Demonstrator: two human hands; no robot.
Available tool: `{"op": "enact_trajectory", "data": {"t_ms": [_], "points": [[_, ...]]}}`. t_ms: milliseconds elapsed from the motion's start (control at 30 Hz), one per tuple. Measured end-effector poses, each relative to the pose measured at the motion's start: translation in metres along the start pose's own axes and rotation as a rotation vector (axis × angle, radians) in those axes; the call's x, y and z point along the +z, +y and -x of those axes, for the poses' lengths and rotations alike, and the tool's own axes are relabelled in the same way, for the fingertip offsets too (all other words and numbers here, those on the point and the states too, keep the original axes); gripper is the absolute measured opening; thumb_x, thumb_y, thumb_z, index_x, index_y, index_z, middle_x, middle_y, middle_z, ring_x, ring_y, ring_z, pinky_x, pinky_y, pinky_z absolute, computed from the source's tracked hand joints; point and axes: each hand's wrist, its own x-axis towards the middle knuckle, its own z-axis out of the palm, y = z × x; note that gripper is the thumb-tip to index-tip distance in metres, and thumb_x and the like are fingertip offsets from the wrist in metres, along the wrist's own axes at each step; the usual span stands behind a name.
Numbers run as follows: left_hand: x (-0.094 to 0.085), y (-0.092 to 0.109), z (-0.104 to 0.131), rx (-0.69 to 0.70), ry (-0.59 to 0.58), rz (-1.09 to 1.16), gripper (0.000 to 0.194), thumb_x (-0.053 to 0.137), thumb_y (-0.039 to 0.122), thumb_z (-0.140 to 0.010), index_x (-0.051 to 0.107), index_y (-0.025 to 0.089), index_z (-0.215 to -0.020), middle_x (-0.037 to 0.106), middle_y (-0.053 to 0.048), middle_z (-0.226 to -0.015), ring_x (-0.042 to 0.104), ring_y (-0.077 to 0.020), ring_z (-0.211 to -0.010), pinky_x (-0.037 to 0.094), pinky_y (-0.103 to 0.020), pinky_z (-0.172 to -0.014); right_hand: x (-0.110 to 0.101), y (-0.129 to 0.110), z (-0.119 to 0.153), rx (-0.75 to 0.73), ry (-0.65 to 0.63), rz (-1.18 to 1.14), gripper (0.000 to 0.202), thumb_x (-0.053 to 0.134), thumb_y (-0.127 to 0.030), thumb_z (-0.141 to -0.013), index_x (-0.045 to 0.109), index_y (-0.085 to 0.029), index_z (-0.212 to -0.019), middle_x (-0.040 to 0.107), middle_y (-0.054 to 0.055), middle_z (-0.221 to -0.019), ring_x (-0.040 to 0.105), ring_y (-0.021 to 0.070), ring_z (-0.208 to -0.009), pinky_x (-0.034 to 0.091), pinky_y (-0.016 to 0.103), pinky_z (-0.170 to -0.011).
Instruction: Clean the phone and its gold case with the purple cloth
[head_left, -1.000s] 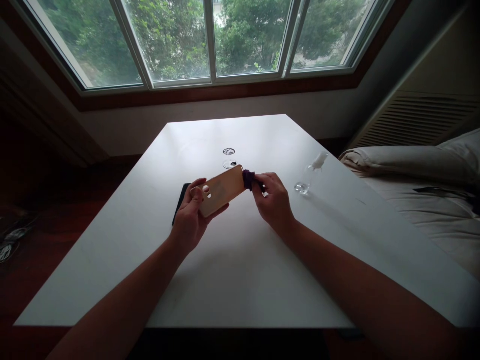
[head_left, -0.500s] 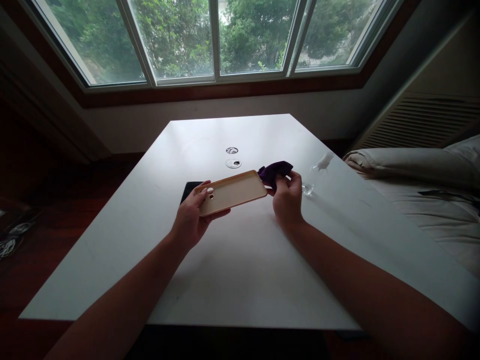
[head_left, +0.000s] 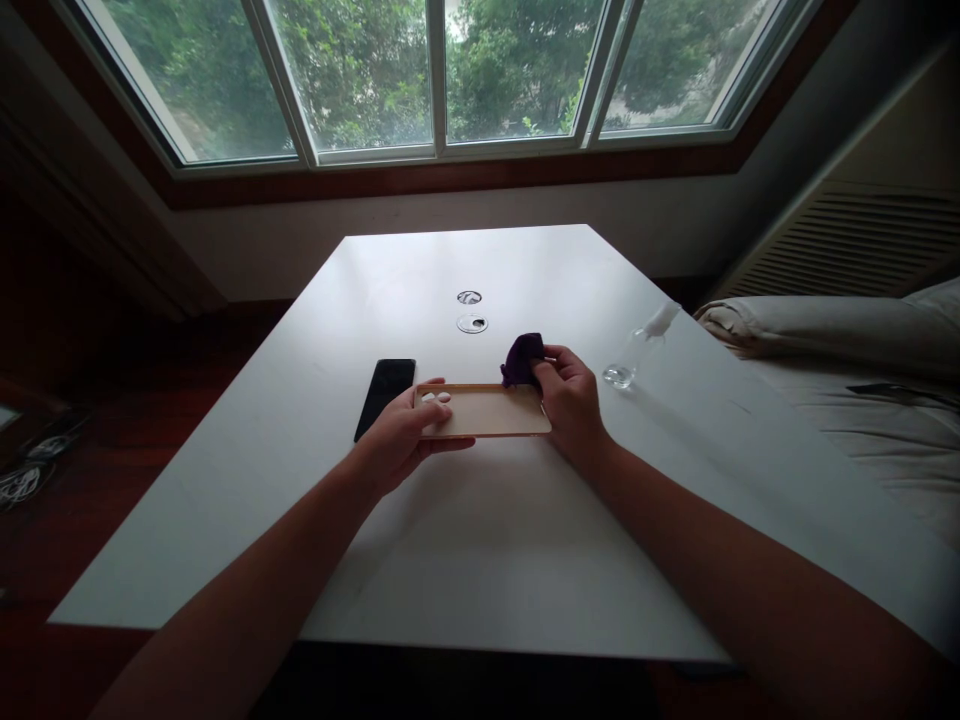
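Your L hand [head_left: 394,438], fingers closed on case [head_left: 491,412] over bench [head_left: 480,560], supports it w/ R hand's [head_left: 576,398] fingers pinching cloth [head_left: 523,360] at far rim; shifting cloth prob. needs steady L grip.

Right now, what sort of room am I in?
Probably a bedroom: beside the white table there's what looks like a bed with folded bedding, near a wide window.

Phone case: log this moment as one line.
left hand: holds phone case | right hand: holds purple cloth at case's far edge | phone: on table | clear bottle: right of hands
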Motion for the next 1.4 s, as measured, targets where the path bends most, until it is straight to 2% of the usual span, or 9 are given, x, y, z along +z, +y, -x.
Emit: {"op": "enact_trajectory", "data": {"t_ms": [133, 267, 433, 600, 700, 900, 1067, 1267, 1400], "points": [[-0.001, 0.004, 0.001, 0.002, -0.058, 0.07, 0.058, 0.07, 0.004, -0.075, 0.049, 0.016, -0.128, 0.06, -0.012, -0.116, 0.069, -0.0218, -0.1, 0.065, -0.037, -0.086, -0.001, 0.003, 0.0, 0.007, -0.085, 0.078, 0.026, 0.065, -0.039, -0.087, 0.068, -0.021, -0.104, 0.074, 0.004, -0.087, 0.074, 0.0218, -0.077, 0.062, 0.037, -0.071], [-0.003, 0.006, -0.002, 0.127, -0.119, 0.15, 0.044, 0.067, 0.002, -0.073, 0.055, 0.015, -0.113, 0.064, -0.007, -0.107, 0.068, -0.0144, -0.089, 0.061, -0.022, -0.075, -0.004, 0.004, 0.002, -0.068, -0.098, 0.214, 0.021, 0.064, -0.033, -0.084, 0.073, -0.021, -0.1, 0.075, 0.004, -0.093, 0.072, 0.0232, -0.087, 0.06, 0.038, -0.08], [-0.01, 0.002, -0.012, 0.236, 0.052, 0.188, 0.046, 0.07, 0.006, -0.077, 0.056, 0.015, -0.119, 0.067, -0.009, -0.112, 0.068, -0.0146, -0.092, 0.06, -0.023, -0.075, -0.002, -0.002, 0.01, -0.16, -0.362, 0.275, 0.022, 0.065, -0.032, -0.087, 0.069, -0.021, -0.105, 0.074, 0.006, -0.103, 0.069, 0.0227, -0.093, 0.057, 0.036, -0.079], [-0.012, -0.001, -0.016, 0.262, 0.159, 0.162, 0.047, 0.075, 0.013, -0.081, 0.058, 0.015, -0.124, 0.069, -0.011, -0.118, 0.068, -0.0161, -0.094, 0.06, -0.028, -0.079, 0.007, -0.009, 0.021, -0.145, -0.496, 0.367, 0.027, 0.073, -0.042, -0.084, 0.064, -0.021, -0.1, 0.071, 0.002, -0.088, 0.065, 0.0185, -0.076, 0.052, 0.03, -0.065], [-0.009, -0.003, -0.014, 0.257, 0.151, 0.101, 0.047, 0.079, 0.021, -0.081, 0.061, 0.016, -0.124, 0.069, -0.013, -0.123, 0.068, -0.0205, -0.104, 0.058, -0.034, -0.089, 0.009, -0.01, 0.026, -0.16, -0.467, 0.463, 0.025, 0.071, -0.043, -0.086, 0.061, -0.022, -0.096, 0.07, 0.001, -0.082, 0.062, 0.0169, -0.07, 0.049, 0.027, -0.06], [-0.001, -0.018, -0.011, 0.072, -0.085, -0.096, 0.041, 0.081, 0.023, -0.08, 0.066, 0.014, -0.117, 0.07, -0.016, -0.12, 0.069, -0.0307, -0.108, 0.058, -0.048, -0.091, 0.006, -0.006, 0.024, -0.202, -0.277, 0.518, 0.026, 0.067, -0.043, -0.089, 0.059, -0.023, -0.103, 0.072, 0.003, -0.087, 0.064, 0.0185, -0.07, 0.05, 0.029, -0.062], [-0.002, -0.022, -0.009, 0.022, -0.121, -0.195, 0.037, 0.081, 0.022, -0.079, 0.065, 0.015, -0.112, 0.072, -0.014, -0.11, 0.07, -0.0287, -0.1, 0.059, -0.041, -0.081, 0.006, -0.007, 0.024, -0.211, -0.247, 0.541, 0.029, 0.069, -0.044, -0.088, 0.06, -0.023, -0.105, 0.071, 0.003, -0.087, 0.064, 0.0197, -0.073, 0.051, 0.031, -0.065], [-0.009, -0.022, 0.0, -0.111, -0.386, -0.317, 0.035, 0.081, 0.022, -0.078, 0.067, 0.017, -0.11, 0.072, -0.013, -0.107, 0.07, -0.0286, -0.098, 0.058, -0.039, -0.078, 0.006, -0.013, 0.026, -0.218, -0.233, 0.542, 0.025, 0.069, -0.039, -0.088, 0.059, -0.022, -0.103, 0.068, 0.001, -0.086, 0.063, 0.0188, -0.073, 0.05, 0.031, -0.067], [-0.008, -0.021, -0.001, -0.103, -0.358, -0.328, 0.039, 0.082, 0.025, -0.078, 0.065, 0.017, -0.113, 0.071, -0.013, -0.11, 0.069, -0.0292, -0.099, 0.058, -0.037, -0.076, 0.007, -0.014, 0.025, -0.224, -0.247, 0.511, 0.024, 0.068, -0.039, -0.09, 0.06, -0.022, -0.104, 0.067, 0.0, -0.084, 0.062, 0.0177, -0.072, 0.049, 0.029, -0.066]]}}
